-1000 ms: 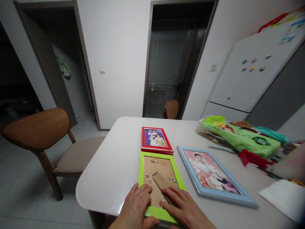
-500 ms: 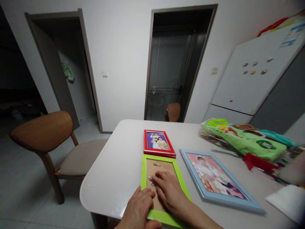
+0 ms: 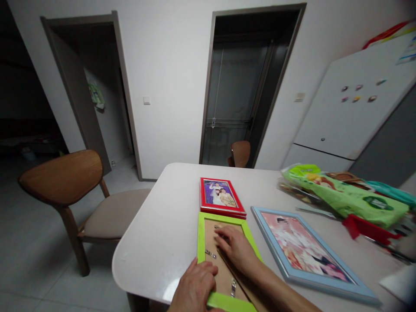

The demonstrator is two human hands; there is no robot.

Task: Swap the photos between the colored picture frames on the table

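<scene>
A lime green picture frame [image 3: 202, 234] lies face down on the white table [image 3: 162, 225], its brown backing board and metal clips showing. My left hand [image 3: 195, 288] rests flat on the frame's near left corner, fingers together. My right hand [image 3: 237, 249] reaches across the backing board, fingertips pressed near a clip at the frame's far edge. Beyond it lies a small red frame [image 3: 221, 196] with a photo. To the right lies a larger light blue frame [image 3: 308, 253] with a photo, face up.
A wooden chair [image 3: 71, 190] stands left of the table. Green and teal packets [image 3: 344, 193] and a red item [image 3: 367, 227] lie at the table's right. A white fridge [image 3: 351, 104] stands at the back right. Two dark doorways open behind.
My right hand has slid from the frame's near edge up the backing board to its far end. My left hand stays on the near corner. The view has shifted slightly.
</scene>
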